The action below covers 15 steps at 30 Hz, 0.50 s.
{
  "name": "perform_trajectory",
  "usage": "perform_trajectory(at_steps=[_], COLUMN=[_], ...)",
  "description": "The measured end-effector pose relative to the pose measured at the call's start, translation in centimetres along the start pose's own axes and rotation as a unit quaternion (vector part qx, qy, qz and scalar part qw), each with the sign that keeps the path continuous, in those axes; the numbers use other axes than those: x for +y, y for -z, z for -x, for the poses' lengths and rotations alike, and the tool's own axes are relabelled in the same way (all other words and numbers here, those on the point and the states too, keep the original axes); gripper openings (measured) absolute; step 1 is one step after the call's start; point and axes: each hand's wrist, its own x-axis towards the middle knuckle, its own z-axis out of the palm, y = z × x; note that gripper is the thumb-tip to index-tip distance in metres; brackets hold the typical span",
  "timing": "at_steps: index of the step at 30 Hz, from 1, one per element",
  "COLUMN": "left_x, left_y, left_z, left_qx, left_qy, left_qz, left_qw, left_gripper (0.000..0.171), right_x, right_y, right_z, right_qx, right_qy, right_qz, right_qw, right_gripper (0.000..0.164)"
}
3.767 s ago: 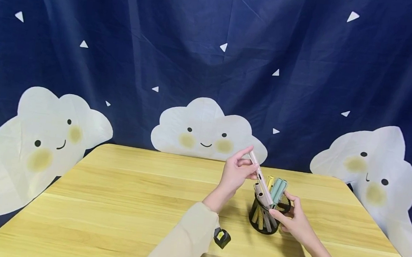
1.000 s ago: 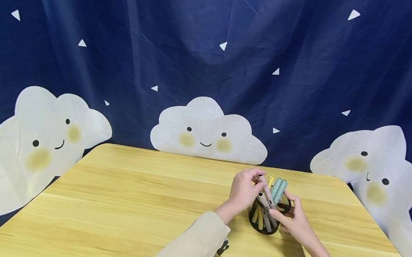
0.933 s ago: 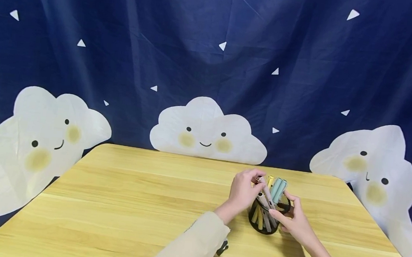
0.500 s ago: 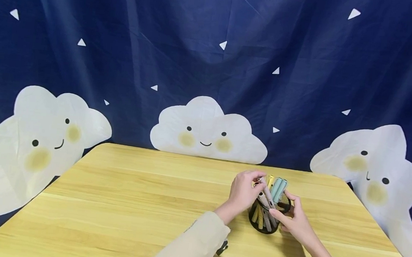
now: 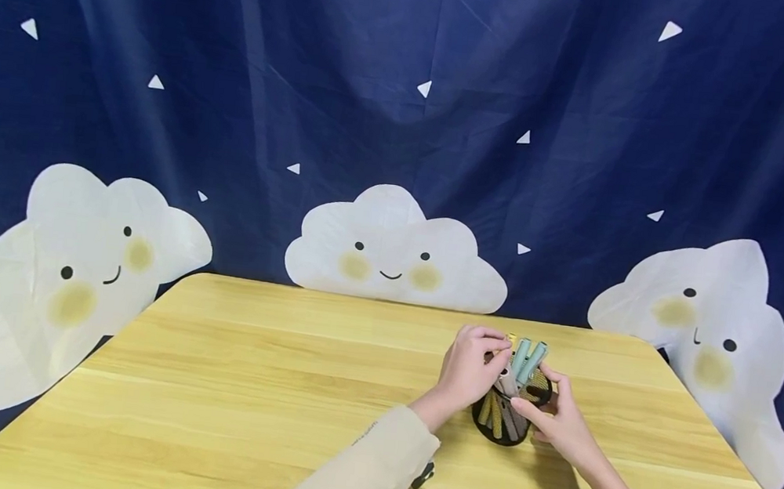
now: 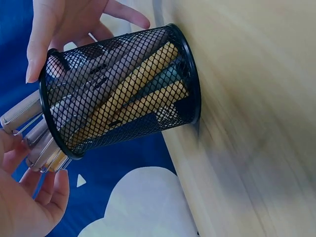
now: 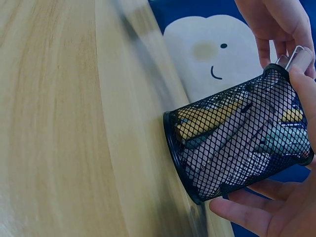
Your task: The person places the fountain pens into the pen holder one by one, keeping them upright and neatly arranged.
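Note:
A black mesh pen holder [image 5: 504, 443] stands upright on the table, filled with several pens. My right hand [image 5: 562, 425] grips its rim from the right, the thumb in front and the fingers behind. Over the pen tops on the left side, my left hand [image 5: 471, 365] holds pens at their upper ends. In the left wrist view, pinkish-grey pens [image 6: 22, 112] with wire clips stick out beside its fingers. Two green pens [image 5: 532, 362] and a yellow pen [image 5: 513, 340] lean at the back. Exactly which pens the left fingers pinch is partly hidden.
A small black object [image 5: 423, 476] lies on the wooden table [image 5: 243, 388], partly behind the left sleeve [image 5: 371, 463]. A dark blue curtain [image 5: 376, 117] with white clouds hangs beyond the table's far edge.
The pinkish-grey pen earlier raised above the holder has gone down into it. My left hand has since shifted slightly right over the pen tops, and the green pens have spread apart.

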Motion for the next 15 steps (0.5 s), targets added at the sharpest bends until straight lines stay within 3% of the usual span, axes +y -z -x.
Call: perform_trajectory(at_steps=[8,15], left_x=[-0.4,-1.1], left_y=[0.3,1.0], left_z=[-0.1,0.1], left_qx=[-0.029,-0.036], left_qy=[0.056,0.069], left_qz=[0.039,0.052], left_qw=[0.9973,0.9956], left_gripper=[0.021,0.024], right_x=[0.2,0.7], right_y=[0.1,-0.1], right_z=[0.0,-0.1], right_qx=[0.0,0.031], right_qy=[0.011,0.077], right_qz=[0.011,0.08], right_qw=[1.0,0.993], right_gripper=[0.072,0.07])
